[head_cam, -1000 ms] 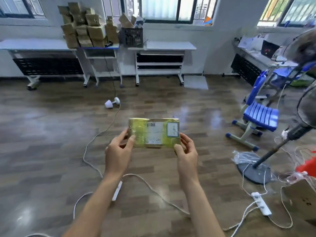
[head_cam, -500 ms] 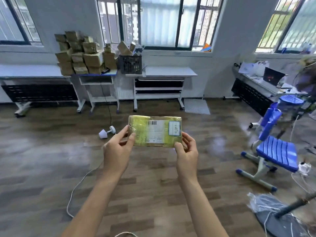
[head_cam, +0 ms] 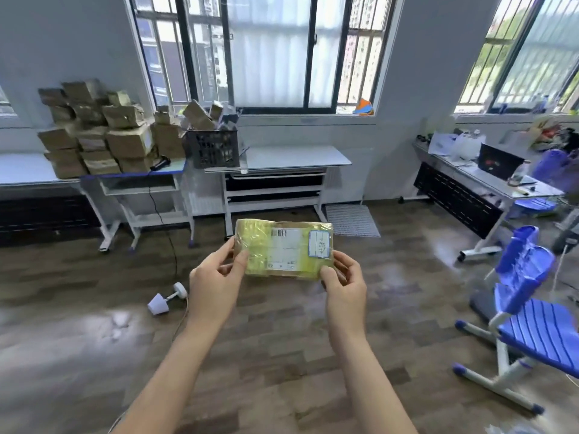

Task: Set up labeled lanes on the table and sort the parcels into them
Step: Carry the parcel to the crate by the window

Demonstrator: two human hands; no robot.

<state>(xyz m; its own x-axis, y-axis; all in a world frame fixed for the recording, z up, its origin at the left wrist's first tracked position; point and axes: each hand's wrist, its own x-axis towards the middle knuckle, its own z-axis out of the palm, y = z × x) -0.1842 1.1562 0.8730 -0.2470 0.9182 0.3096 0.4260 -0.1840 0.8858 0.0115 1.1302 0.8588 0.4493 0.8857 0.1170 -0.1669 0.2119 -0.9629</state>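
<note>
The yellow-wrapped parcel (head_cam: 283,249) is held up at twelve o'clock, its long axis running nine to three. The left hand (head_cam: 216,283) pinches its nine o'clock end, and the right hand (head_cam: 344,285) pinches its three o'clock corner. A barcode (head_cam: 279,233) and a blue-bordered sticker (head_cam: 319,244) show, but their writing is unreadable. The white table (head_cam: 297,156) stands well beyond, also at twelve.

The yellow-wrapped parcel (head_cam: 257,261) carries a white shipping label (head_cam: 286,253) on its face. A barcode (head_cam: 279,233) sits at the label's upper left; its bars show, but any digits are too small to make out. The rest of the label's print is too blurred to read. A blue-bordered sticker (head_cam: 319,244) lies at the label's right end, bearing dark handwritten strokes that cannot be deciphered. No other writing in the room is legible.
</note>
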